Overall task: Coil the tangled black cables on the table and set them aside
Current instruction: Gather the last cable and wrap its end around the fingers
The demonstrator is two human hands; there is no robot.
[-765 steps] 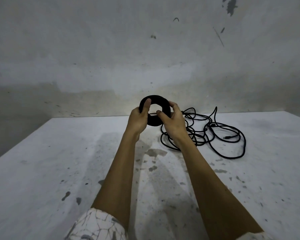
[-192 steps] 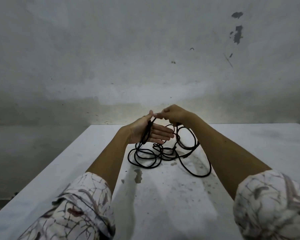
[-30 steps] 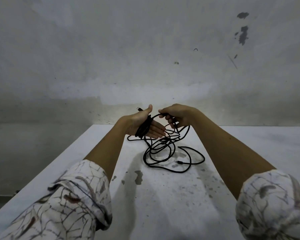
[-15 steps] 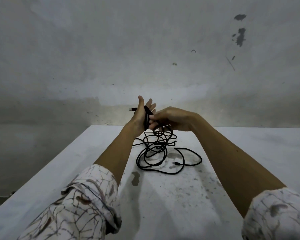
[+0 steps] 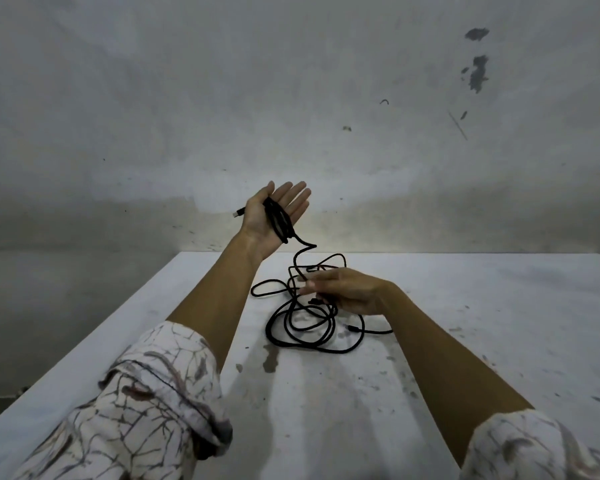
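- The middle of the tabletop point(image 5: 499, 306) is taken up by loose loops of the black cable point(image 5: 302, 327), spread between the two forearms.
- A strand is stretched from the raised left hand point(image 5: 274, 216) down to the pile, so the air between is crossed by it.
- The right hand point(image 5: 347, 292) is held low over the pile's right side.
- Bare tabletop is seen left, right and near of the loops.
- The far edge is closed off by the wall point(image 5: 187, 98).

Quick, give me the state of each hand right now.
Left hand: open, fingers straight, black cable loops wound around the palm.
Right hand: low over the tangle, whether it pinches a strand cannot be told.
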